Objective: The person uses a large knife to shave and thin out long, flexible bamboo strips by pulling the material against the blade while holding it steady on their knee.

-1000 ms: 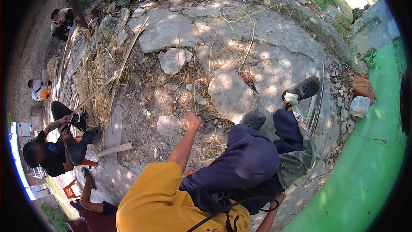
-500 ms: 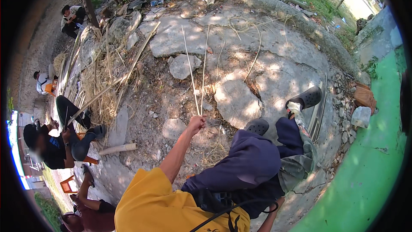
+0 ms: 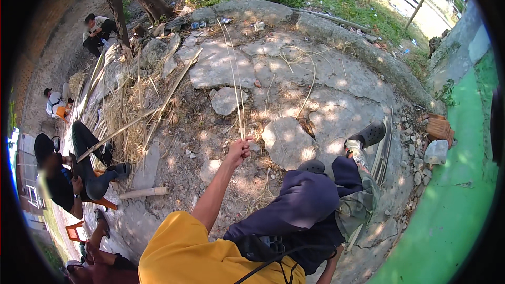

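My left hand is stretched forward over the ground, fingers closed around the near ends of two thin bamboo strips. These pale strips run away from the fist, close together near it and slightly apart toward their far tips. Low at the right, my right hand is beside my bent leg, mostly hidden by it. A pale strip shows just beyond that hand; whether the fingers grip it is not visible.
Broken concrete slabs and loose bamboo strips lie ahead. Cut bamboo and dry shavings are heaped at left, near a seated person. A green wall stands at right, with stones along its foot.
The two strips have swung closer together, and their far tips have shifted left. My left hand stays closed on them. The view has shifted slightly.
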### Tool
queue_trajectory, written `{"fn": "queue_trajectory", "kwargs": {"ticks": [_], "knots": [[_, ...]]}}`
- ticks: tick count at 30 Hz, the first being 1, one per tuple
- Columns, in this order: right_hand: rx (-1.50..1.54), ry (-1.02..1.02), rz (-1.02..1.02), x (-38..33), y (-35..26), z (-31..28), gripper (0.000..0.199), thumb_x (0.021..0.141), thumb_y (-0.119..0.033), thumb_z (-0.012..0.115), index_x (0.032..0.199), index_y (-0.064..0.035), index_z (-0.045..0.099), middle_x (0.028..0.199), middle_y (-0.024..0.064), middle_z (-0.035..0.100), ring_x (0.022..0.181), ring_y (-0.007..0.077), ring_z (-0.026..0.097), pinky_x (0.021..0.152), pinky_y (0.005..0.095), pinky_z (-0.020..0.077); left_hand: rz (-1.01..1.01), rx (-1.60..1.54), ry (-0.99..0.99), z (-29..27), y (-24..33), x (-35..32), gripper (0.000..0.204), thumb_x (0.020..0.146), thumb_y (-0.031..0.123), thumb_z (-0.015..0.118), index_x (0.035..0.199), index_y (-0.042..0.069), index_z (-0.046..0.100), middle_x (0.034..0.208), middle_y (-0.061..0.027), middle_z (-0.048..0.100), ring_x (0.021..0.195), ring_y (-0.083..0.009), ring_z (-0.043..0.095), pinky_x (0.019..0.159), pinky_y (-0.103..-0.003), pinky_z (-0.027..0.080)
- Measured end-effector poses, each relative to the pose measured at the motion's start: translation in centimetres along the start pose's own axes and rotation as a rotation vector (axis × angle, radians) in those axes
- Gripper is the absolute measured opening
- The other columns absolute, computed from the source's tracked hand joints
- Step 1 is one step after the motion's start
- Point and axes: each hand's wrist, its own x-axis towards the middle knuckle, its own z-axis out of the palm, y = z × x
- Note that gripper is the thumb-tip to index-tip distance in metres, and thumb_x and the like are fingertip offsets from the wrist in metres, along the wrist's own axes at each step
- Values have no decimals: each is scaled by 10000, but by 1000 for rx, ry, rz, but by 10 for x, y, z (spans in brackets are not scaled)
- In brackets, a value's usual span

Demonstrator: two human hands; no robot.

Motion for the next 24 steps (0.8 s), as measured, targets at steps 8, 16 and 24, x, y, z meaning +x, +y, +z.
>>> {"fn": "queue_trajectory", "kwargs": {"ticks": [8, 16, 24], "knots": [[-413, 53, 83, -22, -60, 0, 332, 876, -122, 729, 1166, 39, 732, 1129, 216, 792, 1050, 344, 764, 896, 447, 572, -52, 38, -32, 32, -13, 3, 294, 1125, 124, 441, 1381, 45, 563, 742, 67, 384, 582, -41, 317, 519, -218, 274], [-302, 31, 50, -18, -44, -3, 301, 896, -149, 733, 1129, 41, 746, 1048, 223, 798, 1020, 306, 777, 847, 430, 568, 706, 1125, 549, -32, -58, -5, 278, 1082, 156, 465, 1183, -20, 655, 953, -258, 712, 871, -456, 682, 803, -539, 497], [-246, -33, 31, -23, -30, 8, 337, 914, -229, 753, 1143, 18, 756, 1061, 202, 803, 1026, 294, 774, 847, 429, 571, 680, 1198, 645, -59, -79, -105, 255, 1100, 213, 518, 1065, -27, 598, 904, -268, 686, 883, -475, 667, 775, -539, 495]]}}
